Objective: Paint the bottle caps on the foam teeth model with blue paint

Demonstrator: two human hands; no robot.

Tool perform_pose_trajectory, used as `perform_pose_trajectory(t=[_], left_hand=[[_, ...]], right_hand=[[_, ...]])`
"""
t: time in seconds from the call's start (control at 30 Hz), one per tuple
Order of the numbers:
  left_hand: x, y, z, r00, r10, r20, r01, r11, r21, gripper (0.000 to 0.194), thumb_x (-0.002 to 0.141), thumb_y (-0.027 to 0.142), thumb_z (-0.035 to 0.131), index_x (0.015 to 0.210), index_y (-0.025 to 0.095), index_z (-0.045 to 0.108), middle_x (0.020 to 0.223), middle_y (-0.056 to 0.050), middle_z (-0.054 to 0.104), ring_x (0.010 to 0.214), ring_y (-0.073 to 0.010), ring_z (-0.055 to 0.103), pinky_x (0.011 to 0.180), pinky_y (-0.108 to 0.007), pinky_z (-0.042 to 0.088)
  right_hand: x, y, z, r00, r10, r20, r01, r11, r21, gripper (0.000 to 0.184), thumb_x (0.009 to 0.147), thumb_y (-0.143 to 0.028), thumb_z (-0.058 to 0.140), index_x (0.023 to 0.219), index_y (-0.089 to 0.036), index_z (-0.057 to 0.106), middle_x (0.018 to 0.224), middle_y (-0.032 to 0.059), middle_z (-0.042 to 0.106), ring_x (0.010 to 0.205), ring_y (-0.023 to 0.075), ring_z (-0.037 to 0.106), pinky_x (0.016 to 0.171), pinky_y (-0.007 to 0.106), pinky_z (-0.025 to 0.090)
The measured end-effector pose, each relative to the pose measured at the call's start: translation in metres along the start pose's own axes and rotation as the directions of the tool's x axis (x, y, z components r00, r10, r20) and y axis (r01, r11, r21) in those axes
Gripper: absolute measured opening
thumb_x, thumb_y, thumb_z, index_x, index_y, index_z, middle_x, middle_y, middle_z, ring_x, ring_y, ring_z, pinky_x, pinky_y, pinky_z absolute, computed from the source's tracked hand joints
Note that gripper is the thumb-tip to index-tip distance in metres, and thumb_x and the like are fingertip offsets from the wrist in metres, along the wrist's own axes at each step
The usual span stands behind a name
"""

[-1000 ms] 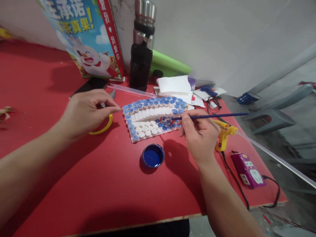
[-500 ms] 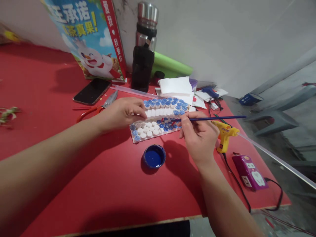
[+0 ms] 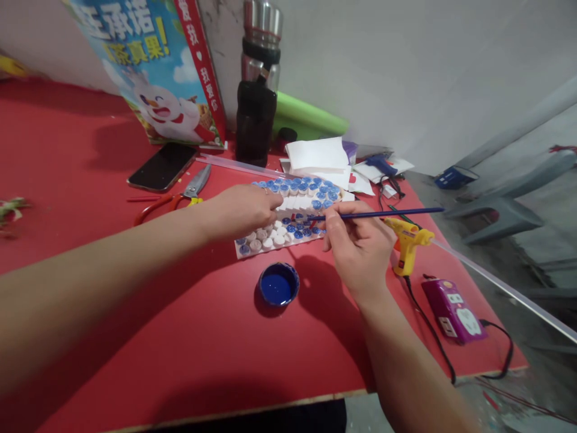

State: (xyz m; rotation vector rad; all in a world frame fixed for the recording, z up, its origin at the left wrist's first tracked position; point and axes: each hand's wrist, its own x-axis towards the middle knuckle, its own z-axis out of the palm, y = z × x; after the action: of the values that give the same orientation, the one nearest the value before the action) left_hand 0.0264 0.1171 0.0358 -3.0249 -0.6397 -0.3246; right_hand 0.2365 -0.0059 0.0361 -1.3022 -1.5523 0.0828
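Note:
My right hand (image 3: 363, 252) grips a thin blue paintbrush (image 3: 406, 211), its tip end pointing left over the small blue pieces. Below it lies a white board (image 3: 241, 251) covered with small round coiled pieces. Some coils are painted blue (image 3: 293, 186); others are white (image 3: 267, 243). A band of white strips (image 3: 293, 204) runs through the middle. My left hand (image 3: 247, 209) reaches over the board's left part with fingers curled down, and what its fingertips hold, if anything, is hidden. A small round cup (image 3: 278, 305) of blue paint (image 3: 276, 285) stands in front of the board.
Orange-handled scissors (image 3: 197, 180) and a black phone (image 3: 162, 166) lie at left. Behind stand a bottle (image 3: 256, 114) and a printed bag (image 3: 166, 114). White papers (image 3: 318, 154) lie at the back. A yellow glue gun (image 3: 408, 246) and purple power box (image 3: 453, 313) sit right.
My left hand has moved right and further over the board, now covering some white coils. My right hand holds the brush in nearly the same place. The view has shifted slightly.

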Motion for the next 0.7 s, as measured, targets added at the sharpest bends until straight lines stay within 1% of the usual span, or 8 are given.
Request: perform_pose_trajectory(t=[0.1, 0.2, 0.37, 0.47, 0.53, 0.57, 0.63, 0.7], left_hand=[[0.004, 0.0, 0.0, 0.988, 0.074, 0.138, -0.09, 0.99, 0.11, 0.024, 0.1, 0.012, 0.056, 0.086, 0.016, 0.075, 0.085, -0.009, 0.067, 0.063, -0.0175, 0.049, 0.062, -0.034, 0.038], [0.004, -0.002, 0.001, 0.984, 0.084, 0.158, -0.107, 0.983, 0.147, 0.025, 0.103, 0.015, 0.055, 0.088, 0.015, 0.075, 0.091, -0.01, 0.071, 0.068, -0.0177, 0.054, 0.065, -0.034, 0.042], [-0.011, -0.005, -0.002, 0.999, 0.041, 0.022, -0.043, 0.991, 0.124, 0.032, 0.104, 0.01, 0.048, 0.094, 0.016, 0.077, 0.096, -0.011, 0.075, 0.078, -0.0202, 0.064, 0.069, -0.034, 0.046], [-0.027, -0.006, -0.011, 0.965, -0.185, -0.185, 0.182, 0.983, -0.032, 0.028, 0.103, 0.012, 0.049, 0.099, 0.015, 0.077, 0.101, -0.01, 0.079, 0.088, -0.0218, 0.07, 0.076, -0.035, 0.051], [-0.038, -0.007, -0.019, 0.85, -0.399, -0.345, 0.326, 0.911, -0.251, 0.023, 0.104, 0.023, 0.056, 0.094, 0.017, 0.077, 0.091, -0.005, 0.08, 0.085, -0.0185, 0.07, 0.078, -0.034, 0.053], [-0.043, -0.007, -0.023, 0.782, -0.515, -0.351, 0.391, 0.844, -0.366, 0.021, 0.103, 0.028, 0.06, 0.095, 0.019, 0.077, 0.087, -0.002, 0.079, 0.082, -0.016, 0.07, 0.078, -0.032, 0.054], [-0.05, -0.008, -0.032, 0.573, -0.726, -0.38, 0.457, 0.668, -0.588, 0.015, 0.094, 0.036, 0.075, 0.089, 0.022, 0.078, 0.072, 0.003, 0.073, 0.067, -0.0118, 0.064, 0.067, -0.03, 0.052], [-0.055, -0.008, -0.043, 0.419, -0.84, -0.344, 0.45, 0.522, -0.725, 0.009, 0.087, 0.03, 0.078, 0.086, 0.022, 0.076, 0.066, 0.004, 0.07, 0.06, -0.0099, 0.06, 0.061, -0.029, 0.049]], right_hand=[[0.0, 0.0, 0.0, 1.0, -0.002, -0.002, 0.002, 1.0, 0.013, 0.015, 0.103, -0.028, 0.062, 0.089, -0.023, 0.066, 0.065, -0.004, 0.066, 0.048, 0.0104, 0.059, 0.051, 0.026, 0.046], [0.0, -0.001, -0.001, 1.0, -0.002, -0.006, 0.002, 1.0, 0.014, 0.014, 0.102, -0.027, 0.062, 0.089, -0.022, 0.067, 0.066, -0.0037, 0.067, 0.048, 0.0102, 0.058, 0.051, 0.026, 0.046], [0.0, 0.001, -0.001, 1.0, -0.023, -0.02, 0.023, 1.0, 0.006, 0.014, 0.102, -0.026, 0.062, 0.09, -0.022, 0.068, 0.067, -0.004, 0.068, 0.049, 0.0101, 0.057, 0.052, 0.026, 0.046], [0.0, 0.001, -0.002, 0.999, -0.031, -0.024, 0.031, 0.999, 0.017, 0.013, 0.102, -0.024, 0.062, 0.09, -0.022, 0.068, 0.069, -0.0041, 0.068, 0.047, 0.0094, 0.056, 0.051, 0.026, 0.046], [0.0, 0.001, -0.002, 0.999, -0.033, -0.028, 0.033, 0.999, 0.018, 0.014, 0.101, -0.023, 0.063, 0.088, -0.022, 0.068, 0.068, -0.0041, 0.068, 0.048, 0.0094, 0.056, 0.051, 0.027, 0.046], [0.0, 0.001, -0.002, 0.999, -0.034, -0.028, 0.034, 0.999, 0.018, 0.014, 0.101, -0.023, 0.063, 0.088, -0.022, 0.068, 0.068, -0.0042, 0.068, 0.048, 0.0093, 0.056, 0.051, 0.027, 0.046], [0.0, 0.001, -0.002, 0.999, -0.039, -0.026, 0.04, 0.999, 0.02, 0.014, 0.101, -0.022, 0.063, 0.088, -0.022, 0.068, 0.068, -0.0043, 0.068, 0.048, 0.0093, 0.056, 0.051, 0.026, 0.046], [-0.001, 0.001, -0.001, 0.999, -0.043, -0.023, 0.044, 0.999, 0.023, 0.013, 0.101, -0.022, 0.063, 0.09, -0.022, 0.069, 0.067, -0.0046, 0.067, 0.048, 0.0095, 0.057, 0.051, 0.026, 0.045]])
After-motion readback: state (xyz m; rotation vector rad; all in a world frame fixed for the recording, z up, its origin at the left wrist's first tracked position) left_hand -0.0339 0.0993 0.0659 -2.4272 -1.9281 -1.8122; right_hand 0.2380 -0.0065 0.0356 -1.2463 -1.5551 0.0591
